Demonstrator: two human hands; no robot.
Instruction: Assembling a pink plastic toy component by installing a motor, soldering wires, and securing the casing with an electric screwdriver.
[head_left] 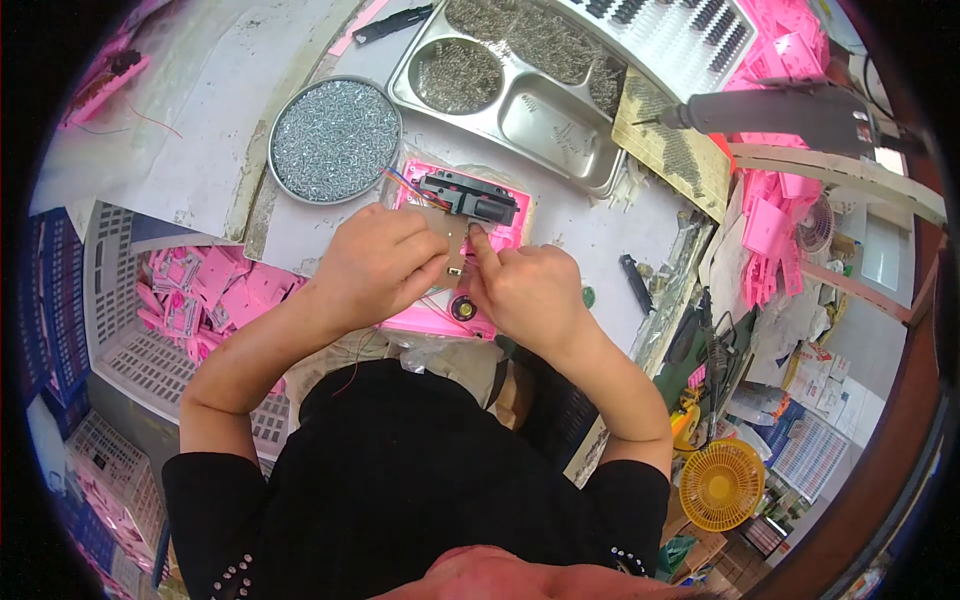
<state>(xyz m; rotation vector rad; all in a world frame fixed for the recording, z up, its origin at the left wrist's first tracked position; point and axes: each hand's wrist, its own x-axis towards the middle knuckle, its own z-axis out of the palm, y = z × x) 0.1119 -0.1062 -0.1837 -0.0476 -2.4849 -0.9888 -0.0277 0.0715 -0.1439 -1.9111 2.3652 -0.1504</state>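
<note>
In front of me lies a pink plastic housing (420,318) with a black plastic mechanism (470,197) along its far side. A small round black part (463,308) sits near its front. My left hand (385,262) is closed, pinching the left side of a flat grey-tan circuit board (455,240) over the housing. On the right, my right hand (535,290) touches down with its index finger stretched out between the board and the mechanism. Its thumb lies apart, near the board's right edge; the other fingers are curled. Thin coloured wires (402,182) run into the housing.
A round tin of screws (335,140) stands at the far left, beside a steel compartment tray (560,125) of small metal parts. An electric screwdriver (780,118) hangs at the right. Pink parts fill a white crate (120,300). A black tool (636,284) lies to the right.
</note>
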